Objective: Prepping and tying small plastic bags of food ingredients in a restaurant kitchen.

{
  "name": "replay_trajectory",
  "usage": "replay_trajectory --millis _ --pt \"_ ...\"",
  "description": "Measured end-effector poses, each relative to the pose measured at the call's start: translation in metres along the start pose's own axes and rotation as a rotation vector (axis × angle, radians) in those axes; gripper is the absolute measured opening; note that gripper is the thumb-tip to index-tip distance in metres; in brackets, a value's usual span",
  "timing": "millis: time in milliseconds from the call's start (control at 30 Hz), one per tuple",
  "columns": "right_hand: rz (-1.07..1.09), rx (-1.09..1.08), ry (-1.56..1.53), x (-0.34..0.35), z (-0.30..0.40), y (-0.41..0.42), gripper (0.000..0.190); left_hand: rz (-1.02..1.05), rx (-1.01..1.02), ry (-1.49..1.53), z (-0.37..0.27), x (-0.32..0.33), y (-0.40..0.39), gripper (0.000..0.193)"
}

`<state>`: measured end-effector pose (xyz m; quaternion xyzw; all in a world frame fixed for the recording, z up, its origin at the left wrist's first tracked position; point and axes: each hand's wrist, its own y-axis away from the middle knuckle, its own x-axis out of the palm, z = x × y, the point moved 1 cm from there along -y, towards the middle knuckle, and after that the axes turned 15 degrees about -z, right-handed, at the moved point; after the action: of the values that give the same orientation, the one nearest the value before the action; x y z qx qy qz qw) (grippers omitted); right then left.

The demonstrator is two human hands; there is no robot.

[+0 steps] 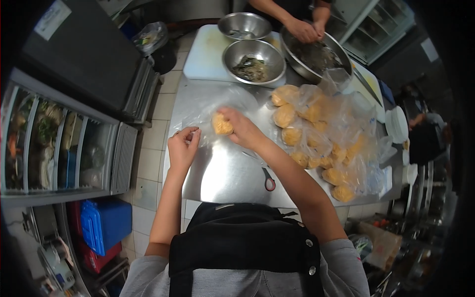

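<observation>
My right hand grips a small clear plastic bag of crumbly yellow-orange food, slightly blurred. To its left, my left hand has thumb and fingertips pinched together on the clear plastic film beside that portion. More thin plastic is spread on the steel table beyond my hands. Scissors with black and red handles lie near my right forearm, their blades partly under it. Several similar filled bags are piled to the right of my right hand.
Two steel bowls stand on a white cutting board. A co-worker's hands are over a large steel basin at the far side. A knife lies on another board at right. Glass-door refrigerators flank the left.
</observation>
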<state>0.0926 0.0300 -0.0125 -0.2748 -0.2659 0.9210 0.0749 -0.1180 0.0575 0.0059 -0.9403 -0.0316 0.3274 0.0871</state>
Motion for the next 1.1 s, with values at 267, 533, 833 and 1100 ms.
replay_trajectory --millis 267,533,833,1100 --pt "0.41 0.315 0.493 0.059 -0.004 -0.026 0.031 -0.239 0.609 -0.524 0.036 -0.002 -0.031 0.039" --pt "0.452 0.335 1.014 0.057 -0.01 -0.032 0.022 0.095 0.203 -0.404 -0.007 -0.014 -0.017 0.048" --pt "0.569 0.222 1.047 0.045 -0.008 -0.027 0.018 0.393 0.14 -0.758 0.029 -0.019 -0.04 0.06" --pt "0.384 0.058 1.05 0.062 -0.035 -0.037 0.018 0.63 0.352 -0.827 0.022 -0.013 -0.074 0.061"
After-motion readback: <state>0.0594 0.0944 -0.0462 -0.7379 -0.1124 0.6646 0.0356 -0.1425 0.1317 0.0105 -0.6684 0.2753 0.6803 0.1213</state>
